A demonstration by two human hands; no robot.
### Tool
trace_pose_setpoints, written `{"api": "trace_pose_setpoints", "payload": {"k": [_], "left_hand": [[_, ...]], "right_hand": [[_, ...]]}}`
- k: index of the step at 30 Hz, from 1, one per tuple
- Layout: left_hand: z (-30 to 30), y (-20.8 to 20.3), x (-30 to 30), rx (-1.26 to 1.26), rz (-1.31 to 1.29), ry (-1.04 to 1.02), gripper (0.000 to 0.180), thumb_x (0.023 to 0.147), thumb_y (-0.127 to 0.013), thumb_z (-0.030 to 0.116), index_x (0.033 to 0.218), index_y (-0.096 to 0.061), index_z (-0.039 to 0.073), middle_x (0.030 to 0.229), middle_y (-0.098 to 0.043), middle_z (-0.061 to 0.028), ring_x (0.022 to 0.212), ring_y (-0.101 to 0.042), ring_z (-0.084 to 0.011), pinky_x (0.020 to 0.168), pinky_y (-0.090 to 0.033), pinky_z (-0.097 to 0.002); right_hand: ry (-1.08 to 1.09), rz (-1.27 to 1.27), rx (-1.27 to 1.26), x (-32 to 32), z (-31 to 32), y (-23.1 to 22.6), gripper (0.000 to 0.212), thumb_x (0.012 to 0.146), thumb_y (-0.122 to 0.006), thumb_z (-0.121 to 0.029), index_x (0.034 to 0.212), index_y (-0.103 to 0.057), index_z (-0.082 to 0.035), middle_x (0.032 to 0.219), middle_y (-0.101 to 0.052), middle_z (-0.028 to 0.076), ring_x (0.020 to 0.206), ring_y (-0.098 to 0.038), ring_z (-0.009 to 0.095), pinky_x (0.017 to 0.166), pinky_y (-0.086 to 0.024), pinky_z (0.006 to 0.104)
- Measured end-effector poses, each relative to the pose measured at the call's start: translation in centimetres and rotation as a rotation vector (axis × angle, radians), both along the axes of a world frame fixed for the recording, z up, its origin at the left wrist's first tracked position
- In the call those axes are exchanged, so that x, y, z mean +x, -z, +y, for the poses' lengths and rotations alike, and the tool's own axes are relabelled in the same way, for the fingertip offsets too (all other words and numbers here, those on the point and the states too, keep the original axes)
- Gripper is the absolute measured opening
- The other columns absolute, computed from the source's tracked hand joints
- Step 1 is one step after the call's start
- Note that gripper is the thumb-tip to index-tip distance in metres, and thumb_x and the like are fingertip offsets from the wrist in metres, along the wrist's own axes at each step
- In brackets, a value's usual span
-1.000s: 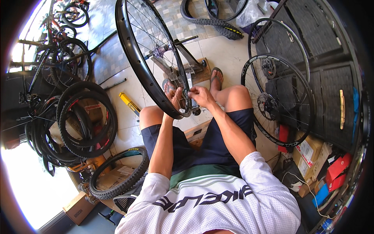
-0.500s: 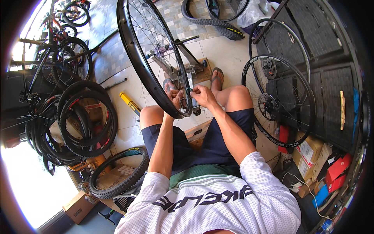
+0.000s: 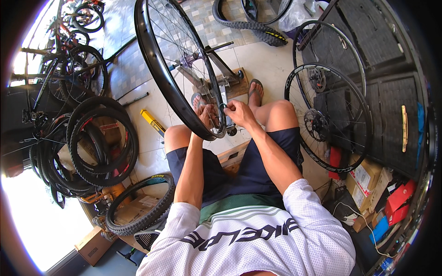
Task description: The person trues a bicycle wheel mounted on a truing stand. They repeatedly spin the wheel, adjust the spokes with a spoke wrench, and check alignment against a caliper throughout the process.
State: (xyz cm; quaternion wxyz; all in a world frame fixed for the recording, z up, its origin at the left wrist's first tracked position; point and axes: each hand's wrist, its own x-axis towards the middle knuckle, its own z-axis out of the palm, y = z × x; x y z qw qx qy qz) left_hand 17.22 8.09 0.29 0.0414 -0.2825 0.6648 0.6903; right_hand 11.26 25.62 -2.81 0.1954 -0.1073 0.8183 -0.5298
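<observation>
A black bicycle wheel (image 3: 159,69) with thin spokes stands upright in a metal truing stand (image 3: 221,76) between my legs. At the near part of its rim, my left hand (image 3: 208,115) reaches in from the left, fingers curled closed among the spokes. The spokes and rim partly cover those fingers, so what they pinch cannot be made out. On the other side of the rim, my right hand (image 3: 238,113) pinches a small, dark, round spoke wrench (image 3: 223,106) against the spoke ends. The wheel's hub (image 3: 188,60) sits between the stand's arms.
Loose tires (image 3: 103,147) hang at the left, and another tire (image 3: 138,204) leans beside my left leg. Two wheels (image 3: 329,117) lean against dark panels at the right. A yellow tool (image 3: 152,120) lies on the floor. Cardboard boxes (image 3: 363,181) stand at lower right.
My left fingers have shifted slightly up and right among the spokes. My right hand keeps its pinch at nearly the same spot on the rim.
</observation>
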Motion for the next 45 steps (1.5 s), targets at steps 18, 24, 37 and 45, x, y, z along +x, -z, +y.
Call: {"api": "trace_pose_setpoints", "payload": {"k": [18, 24, 37, 45], "left_hand": [[-0.1, 1.5, 0.2, 0.586, 0.191, 0.034, 0.056, 0.100, -0.060, 0.037, 0.138, -0.043, 0.001, 0.110, -0.055, -0.0024, 0.081, -0.048, -0.0047, 0.069, -0.041, -0.0223], [-0.3, 1.1, 0.1, 0.653, 0.199, 0.041, 0.053, 0.099, -0.063, 0.030, 0.138, -0.044, 0.002, 0.110, -0.055, -0.0024, 0.080, -0.047, -0.0040, 0.070, -0.041, -0.0216], [-0.4, 0.3, 0.7, 0.395, 0.124, 0.026, 0.061, 0.096, -0.065, 0.043, 0.137, -0.050, 0.001, 0.118, -0.063, -0.0062, 0.087, -0.058, -0.0087, 0.071, -0.048, -0.0248], [-1.1, -0.6, 0.7, 0.188, 0.086, 0.096, 0.066, 0.094, -0.066, 0.049, 0.137, -0.055, 0.000, 0.119, -0.062, -0.0042, 0.098, -0.058, -0.0118, 0.086, -0.047, -0.0289]], "right_hand": [[-0.011, -0.022, -0.004, 0.1, -0.1, -0.2, 0.029, 0.086, -0.070, -0.026, 0.093, -0.066, 0.002, 0.082, -0.072, 0.016, 0.075, -0.069, 0.026, 0.069, -0.053, 0.0367], [-0.010, -0.016, -0.007, 0.1, -0.1, -0.1, 0.030, 0.086, -0.071, -0.027, 0.092, -0.066, 0.002, 0.081, -0.071, 0.015, 0.074, -0.069, 0.026, 0.068, -0.053, 0.0364], [-0.115, -0.151, 0.017, 0.2, -0.8, 0.7, 0.034, 0.082, -0.072, -0.033, 0.091, -0.071, 0.000, 0.082, -0.072, 0.015, 0.078, -0.070, 0.030, 0.072, -0.053, 0.0391], [-0.235, -0.260, -0.114, -0.3, -0.7, 0.0, 0.035, 0.089, -0.071, -0.034, 0.092, -0.072, 0.000, 0.077, -0.071, 0.010, 0.069, -0.064, 0.019, 0.065, -0.050, 0.0340]]}}
